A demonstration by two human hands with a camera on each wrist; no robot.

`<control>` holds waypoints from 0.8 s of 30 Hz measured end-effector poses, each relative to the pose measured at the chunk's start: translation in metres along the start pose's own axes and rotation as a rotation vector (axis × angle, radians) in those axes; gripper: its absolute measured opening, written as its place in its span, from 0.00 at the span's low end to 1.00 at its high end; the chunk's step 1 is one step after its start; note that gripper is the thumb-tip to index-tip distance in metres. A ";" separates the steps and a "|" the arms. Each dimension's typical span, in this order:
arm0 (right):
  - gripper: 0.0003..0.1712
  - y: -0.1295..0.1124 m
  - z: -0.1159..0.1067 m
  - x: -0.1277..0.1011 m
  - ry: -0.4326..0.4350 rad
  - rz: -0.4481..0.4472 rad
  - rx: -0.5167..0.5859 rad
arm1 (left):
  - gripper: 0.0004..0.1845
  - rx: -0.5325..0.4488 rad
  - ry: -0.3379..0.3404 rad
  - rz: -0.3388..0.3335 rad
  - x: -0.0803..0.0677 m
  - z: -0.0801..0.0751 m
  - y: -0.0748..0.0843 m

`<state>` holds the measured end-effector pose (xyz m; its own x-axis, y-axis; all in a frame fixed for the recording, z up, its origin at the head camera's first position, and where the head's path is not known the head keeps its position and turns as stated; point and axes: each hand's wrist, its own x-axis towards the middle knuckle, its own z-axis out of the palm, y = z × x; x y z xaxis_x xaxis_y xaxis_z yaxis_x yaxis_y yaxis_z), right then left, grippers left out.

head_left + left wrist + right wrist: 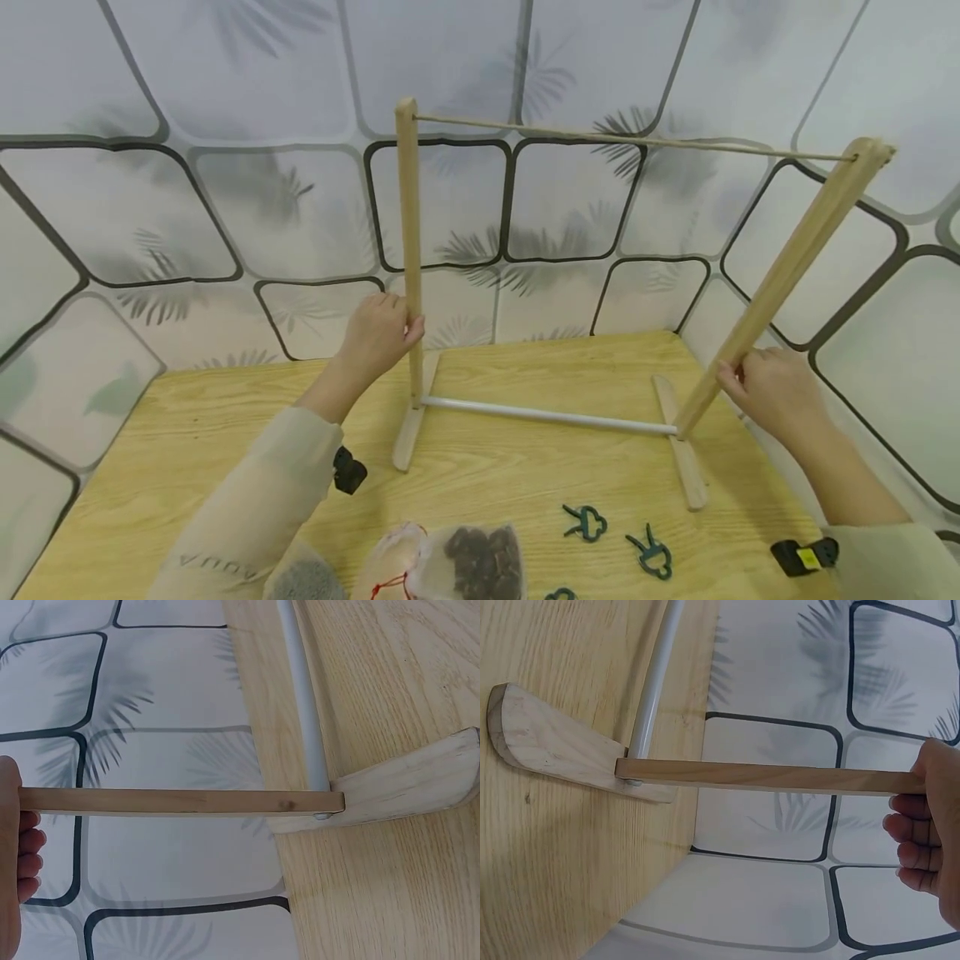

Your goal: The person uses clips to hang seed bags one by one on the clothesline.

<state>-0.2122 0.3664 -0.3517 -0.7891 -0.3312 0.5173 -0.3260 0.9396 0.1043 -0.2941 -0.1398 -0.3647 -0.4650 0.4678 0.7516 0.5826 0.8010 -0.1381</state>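
Note:
A small wooden rack stands on the table, with a string stretched between the tops of its two posts and a white rod joining them low down. My left hand grips the left post below its middle, thumb across the near side. On the other side, my right hand holds the right post in its lower half. Each post rises from a flat wooden foot; the left foot and right foot show in the wrist views, resting on the tabletop.
Green clips lie on the wood-grain table in front of the rack. Near the front edge are a clear bag of dark brown pieces, a pouch with red string and a grey rounded thing. A patterned wall covering stands close behind.

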 end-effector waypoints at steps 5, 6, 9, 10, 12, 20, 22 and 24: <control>0.21 -0.004 0.003 0.007 -0.012 -0.009 -0.011 | 0.14 0.025 0.005 0.009 -0.007 -0.004 -0.004; 0.21 -0.005 0.004 0.009 -0.009 -0.015 -0.013 | 0.14 0.026 0.006 0.007 -0.008 -0.005 -0.005; 0.21 -0.008 0.006 0.013 -0.005 -0.037 -0.024 | 0.15 0.026 0.011 -0.005 -0.014 -0.007 -0.007; 0.21 -0.009 0.007 0.015 -0.002 -0.046 -0.027 | 0.16 0.026 0.017 -0.008 -0.015 -0.007 -0.008; 0.21 -0.011 0.007 0.018 -0.027 -0.042 -0.020 | 0.16 0.023 0.029 -0.013 -0.019 -0.009 -0.009; 0.19 -0.018 0.012 0.026 -0.038 -0.050 0.026 | 0.14 0.030 0.010 -0.023 -0.029 -0.016 -0.014; 0.19 -0.021 0.014 0.028 -0.006 -0.067 0.038 | 0.13 0.031 -0.003 -0.032 -0.031 -0.018 -0.016; 0.19 -0.023 0.015 0.031 0.001 -0.070 0.049 | 0.13 0.034 -0.004 -0.039 -0.034 -0.021 -0.017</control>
<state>-0.2368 0.3331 -0.3511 -0.7632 -0.3957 0.5109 -0.4053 0.9089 0.0986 -0.2740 -0.1774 -0.3743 -0.4897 0.4373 0.7543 0.5412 0.8307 -0.1303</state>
